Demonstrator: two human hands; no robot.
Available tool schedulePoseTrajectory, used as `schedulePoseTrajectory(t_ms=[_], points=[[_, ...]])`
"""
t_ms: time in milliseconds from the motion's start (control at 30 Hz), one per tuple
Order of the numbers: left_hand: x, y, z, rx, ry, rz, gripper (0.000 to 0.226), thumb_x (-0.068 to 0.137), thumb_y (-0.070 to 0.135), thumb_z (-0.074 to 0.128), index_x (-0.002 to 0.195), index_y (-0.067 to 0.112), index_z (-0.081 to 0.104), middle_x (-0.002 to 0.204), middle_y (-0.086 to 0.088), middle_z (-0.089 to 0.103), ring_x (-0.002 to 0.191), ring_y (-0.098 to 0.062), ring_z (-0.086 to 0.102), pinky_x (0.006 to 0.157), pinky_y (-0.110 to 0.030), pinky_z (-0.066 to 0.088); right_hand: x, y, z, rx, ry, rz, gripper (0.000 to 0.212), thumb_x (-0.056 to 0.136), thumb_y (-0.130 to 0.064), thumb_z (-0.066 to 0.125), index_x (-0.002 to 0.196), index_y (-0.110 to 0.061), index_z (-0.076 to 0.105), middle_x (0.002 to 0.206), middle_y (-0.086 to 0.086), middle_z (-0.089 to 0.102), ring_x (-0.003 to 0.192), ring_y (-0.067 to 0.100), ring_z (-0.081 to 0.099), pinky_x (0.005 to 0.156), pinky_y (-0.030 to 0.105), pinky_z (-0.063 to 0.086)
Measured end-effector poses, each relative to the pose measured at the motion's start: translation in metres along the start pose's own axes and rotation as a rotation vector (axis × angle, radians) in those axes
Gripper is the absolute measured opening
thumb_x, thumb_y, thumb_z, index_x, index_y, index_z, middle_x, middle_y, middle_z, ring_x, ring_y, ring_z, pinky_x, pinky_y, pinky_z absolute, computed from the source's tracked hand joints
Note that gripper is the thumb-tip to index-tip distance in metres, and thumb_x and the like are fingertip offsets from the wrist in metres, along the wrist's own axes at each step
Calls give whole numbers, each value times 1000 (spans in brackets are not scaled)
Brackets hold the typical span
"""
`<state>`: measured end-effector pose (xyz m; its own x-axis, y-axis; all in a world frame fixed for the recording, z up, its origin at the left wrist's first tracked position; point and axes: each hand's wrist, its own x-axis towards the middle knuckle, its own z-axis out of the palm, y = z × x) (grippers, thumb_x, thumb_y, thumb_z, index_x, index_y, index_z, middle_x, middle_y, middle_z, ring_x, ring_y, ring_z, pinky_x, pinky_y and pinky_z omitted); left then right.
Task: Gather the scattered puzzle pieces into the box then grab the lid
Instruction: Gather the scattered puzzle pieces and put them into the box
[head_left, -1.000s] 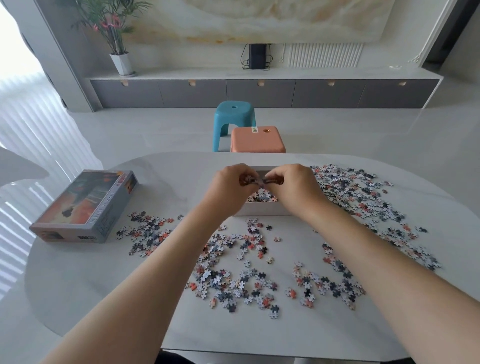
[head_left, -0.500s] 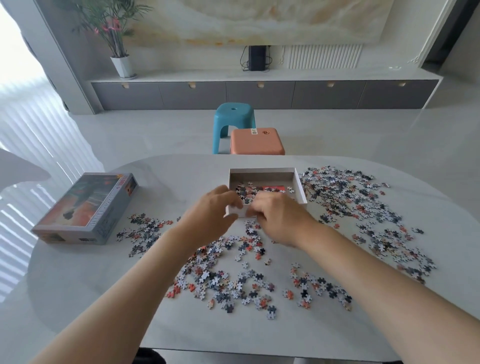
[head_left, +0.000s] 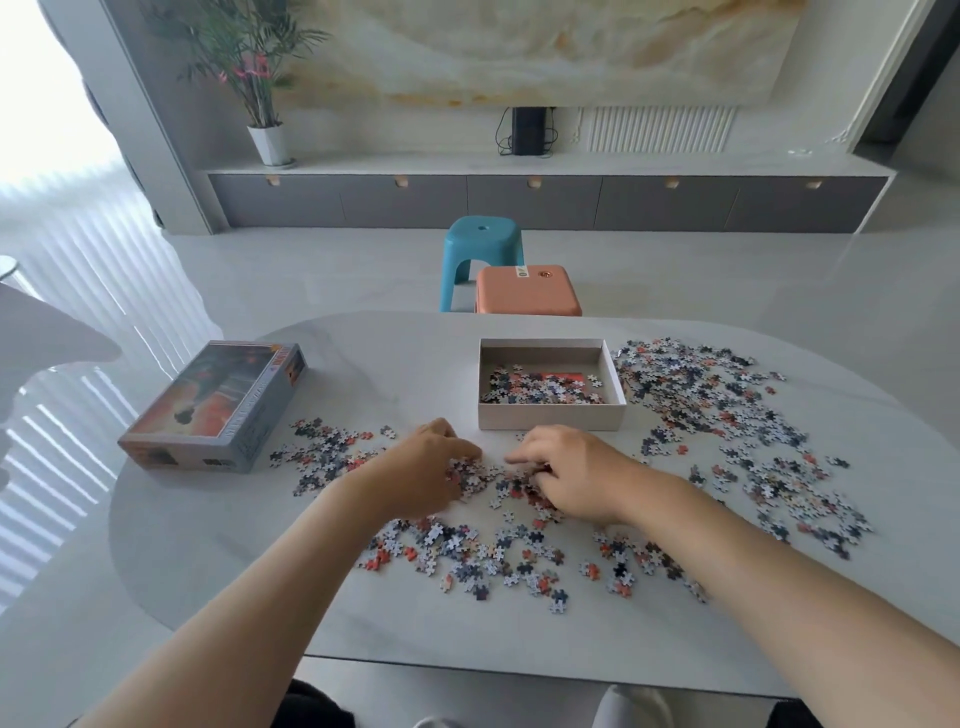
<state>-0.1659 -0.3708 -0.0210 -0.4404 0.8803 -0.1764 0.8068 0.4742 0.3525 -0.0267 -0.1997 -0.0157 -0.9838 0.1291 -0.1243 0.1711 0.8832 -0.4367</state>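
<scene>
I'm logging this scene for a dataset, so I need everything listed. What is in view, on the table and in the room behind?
table: one, white marble, oval, foreground
box: one, open, grey-white, centre of table, partly filled with pieces
loose puzzle pieces: too many to count, grey, white, red and dark, scattered right of, in front of and left of the box
lid: one, printed picture, grey sides, left on table
blue stool: one, behind table
orange stool: one, beside the blue one
potted plant: one, green, white pot, on the low cabinet
low cabinet: one, grey, back wall
left hand: on pieces before the box
right hand: likewise
</scene>
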Motion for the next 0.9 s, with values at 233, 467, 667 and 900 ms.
schedulePoseTrajectory(t_ms=[233, 467, 667, 900], points=[[-3, 0, -2, 107, -52, 29, 69, 81, 41, 63, 144, 36, 35, 128, 8, 38, 122, -12, 34, 105, -37, 40, -13, 5, -12, -113, -160, 292, 94, 73, -54, 73, 152, -31, 26, 139, -1, 30, 132, 20, 34, 104, 38, 40], [1, 14, 7, -47, 35, 15, 50, 87, 27, 67, 133, 35, 51, 119, 5, 45, 100, -12, 54, 100, -27, 45, 1, -9, 4, -16, -36, 204, 61, 86, -36, 72, 142, -25, 50, 129, 1, 47, 122, 20, 48, 103, 32, 39], [4, 13, 3, 65, -7, 3, 69, 82, 45, 65, 144, 30, 38, 131, 3, 40, 118, -16, 41, 102, -35, 42, 3, -11, 2, -4, -63, 263, 76, 79, -46, 76, 143, -22, 44, 129, 1, 41, 116, 20, 48, 97, 31, 41], [10, 26, 8, -30, 57, 6, 50, 85, 30, 70, 132, 29, 54, 121, 2, 46, 96, -12, 53, 92, -23, 42, 4, -12, 9, -9, -29, 206, 50, 83, -37, 75, 127, -18, 60, 122, 3, 49, 114, 23, 52, 97, 34, 43]])
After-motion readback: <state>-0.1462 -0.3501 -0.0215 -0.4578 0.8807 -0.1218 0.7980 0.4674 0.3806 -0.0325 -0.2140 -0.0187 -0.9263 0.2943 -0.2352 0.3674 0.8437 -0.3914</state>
